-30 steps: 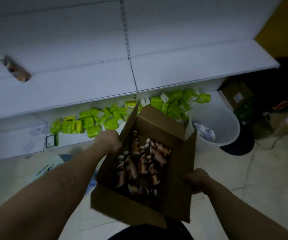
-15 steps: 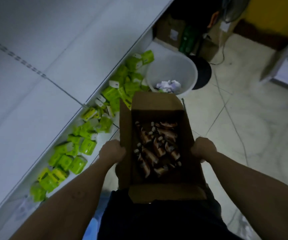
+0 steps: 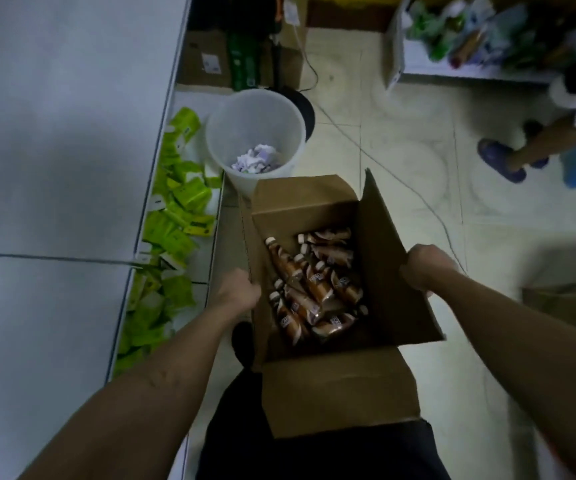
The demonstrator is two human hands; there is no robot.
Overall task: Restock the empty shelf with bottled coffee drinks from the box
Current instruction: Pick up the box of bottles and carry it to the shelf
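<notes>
Nothing looked shelved yet: the shelf (image 3: 54, 133) stood bare, bottles (image 3: 310, 285) lay in the box (image 3: 342, 389), left hand (image 3: 239, 292) and right hand (image 3: 425, 268) each gripping its sides.

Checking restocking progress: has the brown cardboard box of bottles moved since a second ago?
Yes. The brown cardboard box swung right, from left of the white plastic bin to its near right.

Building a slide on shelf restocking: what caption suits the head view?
Left hand and right hand hold an open cardboard box of bottled coffee drinks beside a white shelf.
</notes>
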